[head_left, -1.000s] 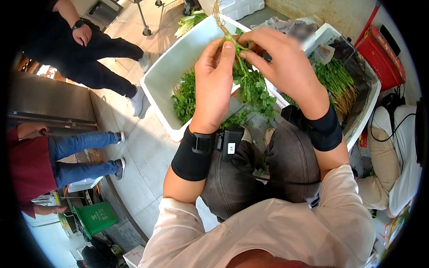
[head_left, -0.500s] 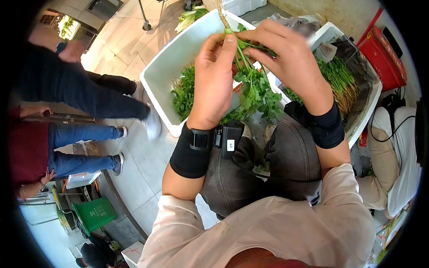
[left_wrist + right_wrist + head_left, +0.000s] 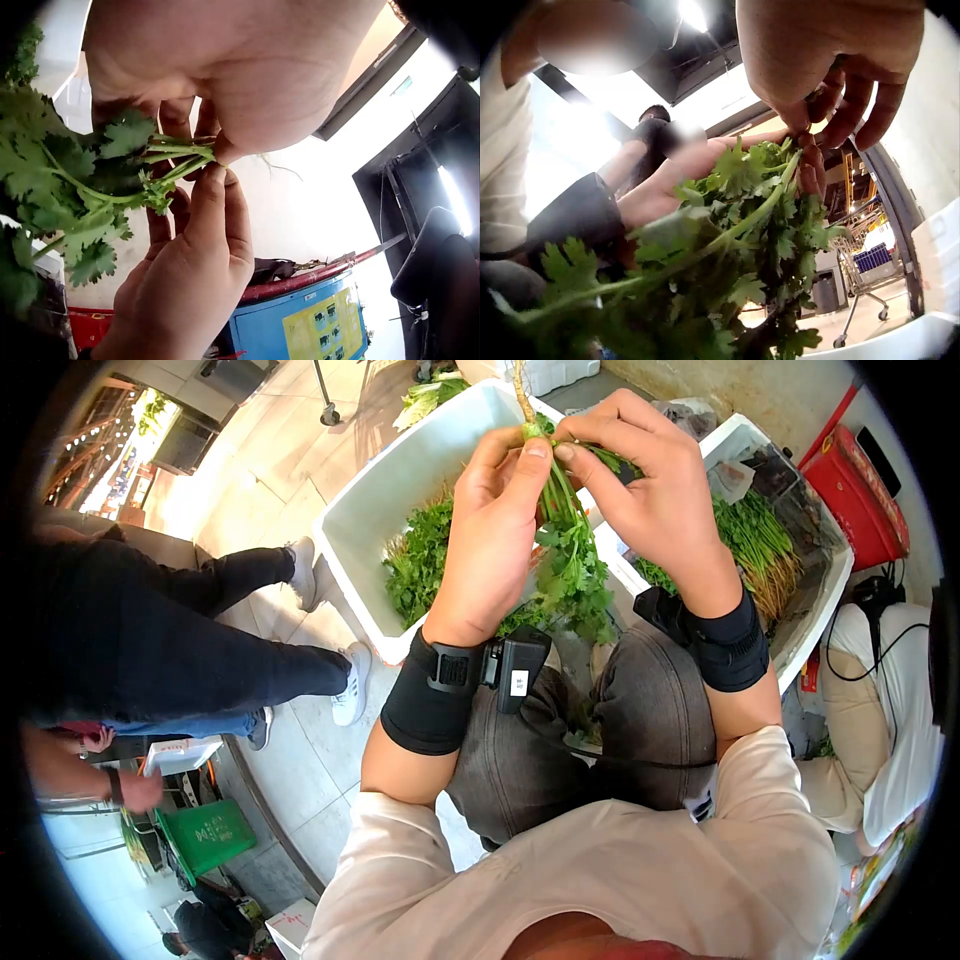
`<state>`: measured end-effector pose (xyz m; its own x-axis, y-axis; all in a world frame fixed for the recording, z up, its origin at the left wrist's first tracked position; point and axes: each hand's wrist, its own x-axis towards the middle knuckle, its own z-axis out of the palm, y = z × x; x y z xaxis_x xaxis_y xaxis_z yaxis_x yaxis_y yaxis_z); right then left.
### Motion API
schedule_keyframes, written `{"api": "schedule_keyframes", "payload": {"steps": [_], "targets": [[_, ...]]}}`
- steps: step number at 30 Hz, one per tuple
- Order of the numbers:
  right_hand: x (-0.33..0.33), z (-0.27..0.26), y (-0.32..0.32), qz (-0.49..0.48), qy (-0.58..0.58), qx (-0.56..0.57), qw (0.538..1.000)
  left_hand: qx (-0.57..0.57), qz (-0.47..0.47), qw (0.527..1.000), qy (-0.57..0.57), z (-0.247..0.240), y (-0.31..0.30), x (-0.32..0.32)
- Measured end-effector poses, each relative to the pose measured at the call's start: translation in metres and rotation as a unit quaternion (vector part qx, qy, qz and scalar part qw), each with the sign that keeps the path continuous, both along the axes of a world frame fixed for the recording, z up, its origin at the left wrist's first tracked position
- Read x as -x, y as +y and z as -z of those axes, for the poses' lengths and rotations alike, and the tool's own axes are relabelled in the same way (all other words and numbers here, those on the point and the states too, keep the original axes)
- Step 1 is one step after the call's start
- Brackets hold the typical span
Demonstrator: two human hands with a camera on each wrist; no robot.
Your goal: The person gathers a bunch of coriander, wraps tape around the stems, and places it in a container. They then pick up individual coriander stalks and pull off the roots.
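Note:
My left hand [image 3: 490, 530] grips a bunch of coriander [image 3: 578, 585] near its base, thumb across the stems. The pale root [image 3: 523, 402] points up beyond the fingers, and the leaves hang down between my forearms. With thumb and forefinger, my right hand [image 3: 660, 485] pinches at a stem beside the base. In the left wrist view, the right fingertips [image 3: 215, 174] meet the green stems [image 3: 176, 154] right against the left thumb. Leaves [image 3: 742, 247] fill the lower part of the right wrist view, below the right hand [image 3: 832, 56].
A white foam box [image 3: 350, 510] holding leafy coriander [image 3: 420, 555] stands ahead. At right, another white box [image 3: 835, 575] holds rooted coriander [image 3: 755, 545]. Beyond it are a red container [image 3: 855, 490] and a seated person's leg [image 3: 850, 710]. A person in dark trousers [image 3: 200, 640] walks at left.
Both hands have shifted slightly right with the coriander, and the right fingertips have come closer to its base. At left, the person in dark trousers has stepped past, covering the other standing person.

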<state>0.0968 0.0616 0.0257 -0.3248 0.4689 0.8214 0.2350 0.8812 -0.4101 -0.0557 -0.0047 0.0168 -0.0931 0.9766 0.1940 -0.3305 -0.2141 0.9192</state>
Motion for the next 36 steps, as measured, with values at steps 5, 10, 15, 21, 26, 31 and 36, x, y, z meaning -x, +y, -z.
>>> {"api": "schedule_keyframes", "payload": {"steps": [5,10,15,21,26,31,36], "targets": [[-0.002,0.000,0.000,-0.020,-0.004,0.040,0.999,0.013,-0.019,0.999,0.036,0.000,0.002,-0.001],[-0.003,0.003,0.001,-0.019,-0.016,0.050,0.998,0.010,-0.009,0.996,0.091,0.002,0.001,0.002],[-0.001,0.005,0.003,-0.044,0.023,0.059,0.997,0.000,0.002,0.995,0.095,0.004,0.003,0.003],[-0.001,0.003,0.000,-0.043,0.023,0.071,0.996,-0.004,-0.004,0.990,0.143,0.002,0.003,0.003],[-0.001,0.002,-0.001,-0.033,0.010,0.058,0.998,-0.004,0.003,0.993,0.120,0.000,0.002,0.003],[-0.001,-0.002,-0.003,-0.055,0.000,0.113,0.992,0.000,-0.011,0.990,0.139,0.003,0.000,0.005],[0.000,-0.004,-0.006,-0.071,-0.006,0.095,0.993,0.012,-0.033,0.998,0.054,0.005,0.000,0.002]]}}
